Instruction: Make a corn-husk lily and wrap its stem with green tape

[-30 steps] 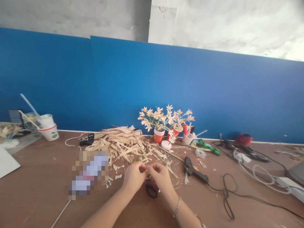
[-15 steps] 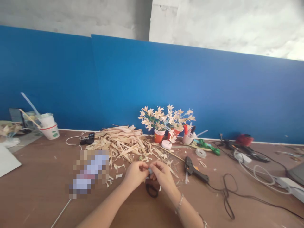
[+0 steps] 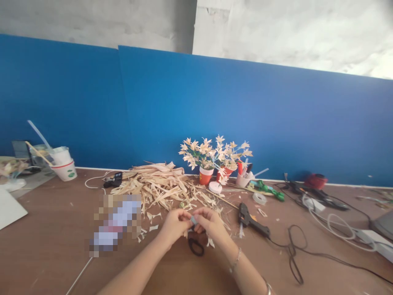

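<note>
My left hand point(image 3: 177, 224) and my right hand point(image 3: 209, 221) meet at the middle of the table, fingertips pinched together. Between them is a small light blue-grey piece point(image 3: 193, 220), too small and too covered by fingers to name. Both hands grip it, left from one side and right from the other. Just below the fingers lie the black handles of scissors point(image 3: 195, 247), their upper part hidden by my hands. Small pale husk scraps point(image 3: 210, 242) are beside my right hand.
Behind my hands spreads a heap of dried husk strips point(image 3: 159, 182). Husk flowers point(image 3: 201, 153) stand in red paper cups point(image 3: 206, 175). A glue gun point(image 3: 251, 221) with its cord lies to the right, near a tape roll point(image 3: 259, 198). A blurred-out item point(image 3: 116, 225) lies left.
My right hand has shifted slightly right and turned, so more of the blue-grey piece shows. The left hand is almost still. More husk scrap shows below the right hand.
</note>
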The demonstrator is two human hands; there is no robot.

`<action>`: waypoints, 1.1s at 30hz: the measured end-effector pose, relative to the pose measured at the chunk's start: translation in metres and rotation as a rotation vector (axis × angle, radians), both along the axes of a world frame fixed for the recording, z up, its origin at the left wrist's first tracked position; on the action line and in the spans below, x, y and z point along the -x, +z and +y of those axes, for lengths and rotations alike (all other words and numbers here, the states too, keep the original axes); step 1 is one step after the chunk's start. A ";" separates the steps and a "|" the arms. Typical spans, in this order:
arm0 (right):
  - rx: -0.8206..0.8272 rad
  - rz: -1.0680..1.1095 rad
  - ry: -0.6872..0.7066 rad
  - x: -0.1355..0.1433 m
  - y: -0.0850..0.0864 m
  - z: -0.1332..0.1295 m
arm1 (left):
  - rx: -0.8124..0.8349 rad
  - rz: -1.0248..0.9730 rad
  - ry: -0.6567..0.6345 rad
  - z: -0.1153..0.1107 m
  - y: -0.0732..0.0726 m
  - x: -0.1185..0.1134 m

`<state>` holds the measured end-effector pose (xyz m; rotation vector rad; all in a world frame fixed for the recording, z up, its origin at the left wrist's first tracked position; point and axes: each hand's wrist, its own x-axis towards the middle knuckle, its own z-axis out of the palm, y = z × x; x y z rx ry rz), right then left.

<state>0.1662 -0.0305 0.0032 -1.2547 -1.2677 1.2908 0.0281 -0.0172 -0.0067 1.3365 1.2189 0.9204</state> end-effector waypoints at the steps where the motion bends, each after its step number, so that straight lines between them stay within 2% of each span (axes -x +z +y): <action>1: 0.007 0.008 0.008 0.000 0.000 0.000 | -0.006 -0.015 0.006 0.000 -0.001 0.000; 5: 0.012 -0.022 0.007 0.000 -0.002 0.001 | -0.009 -0.022 0.003 0.001 -0.004 0.000; 9: -0.028 -0.038 -0.031 0.001 -0.005 0.001 | -0.012 -0.007 -0.025 -0.002 -0.001 -0.001; 15: -0.039 0.006 -0.013 -0.002 -0.008 0.003 | 0.146 -0.176 -0.154 -0.005 0.009 0.003; 21: -0.029 0.030 0.024 -0.004 -0.007 0.003 | 0.256 -0.209 -0.280 -0.003 0.018 0.013; 33: -0.002 0.039 0.090 -0.004 0.000 -0.001 | 0.356 -0.369 -0.326 -0.002 0.012 0.014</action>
